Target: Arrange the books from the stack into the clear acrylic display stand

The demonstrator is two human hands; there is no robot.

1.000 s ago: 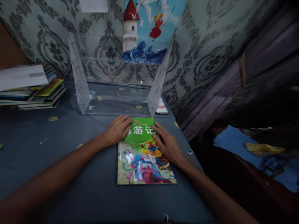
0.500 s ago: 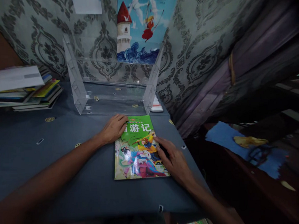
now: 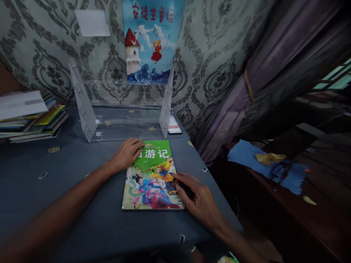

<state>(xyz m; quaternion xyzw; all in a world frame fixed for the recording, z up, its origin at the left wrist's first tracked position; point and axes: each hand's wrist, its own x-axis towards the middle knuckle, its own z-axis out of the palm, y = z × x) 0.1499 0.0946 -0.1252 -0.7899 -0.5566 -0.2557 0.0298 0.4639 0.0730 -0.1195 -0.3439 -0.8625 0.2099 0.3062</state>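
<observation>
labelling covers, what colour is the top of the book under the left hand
The book is green there, in the head view.

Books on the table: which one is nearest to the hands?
The green-topped book, lying flat, with the left hand at its top left corner and right hand at its right edge. The other books are piled farther off, on the left.

The left hand (image 3: 127, 153) and right hand (image 3: 200, 198) are bare, with slim fingers (image 3: 187, 179); the left forearm (image 3: 76, 199) and right forearm (image 3: 240, 241) are bare and slender.
</observation>
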